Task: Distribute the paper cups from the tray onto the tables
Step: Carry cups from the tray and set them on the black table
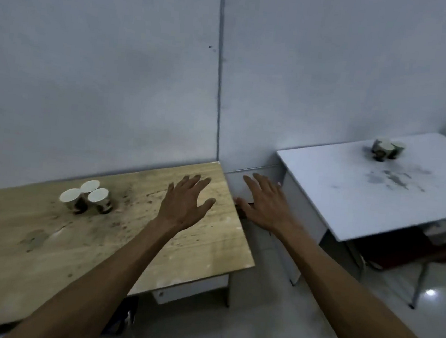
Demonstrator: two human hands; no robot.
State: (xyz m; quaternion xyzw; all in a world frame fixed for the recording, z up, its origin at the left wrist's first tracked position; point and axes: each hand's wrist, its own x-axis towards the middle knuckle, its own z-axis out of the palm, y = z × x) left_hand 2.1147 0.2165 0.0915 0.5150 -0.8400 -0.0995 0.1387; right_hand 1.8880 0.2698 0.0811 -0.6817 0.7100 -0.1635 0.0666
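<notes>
Three paper cups (85, 196) with white rims stand bunched together on the wooden table (32, 245) at the left. Another small cluster of paper cups (387, 149) stands on the white table (363, 198) at the right. My left hand (183, 203) hovers over the wooden table's right end, fingers spread, holding nothing. My right hand (265, 203) is stretched out over the gap between the two tables, fingers apart and empty. No tray is in view.
A grey wall runs behind both tables. Between them is a narrow gap with a white cabinet side (298, 219) and tiled floor (269, 323). Dark red chair parts (405, 249) sit under the white table. Both tabletops carry dark stains.
</notes>
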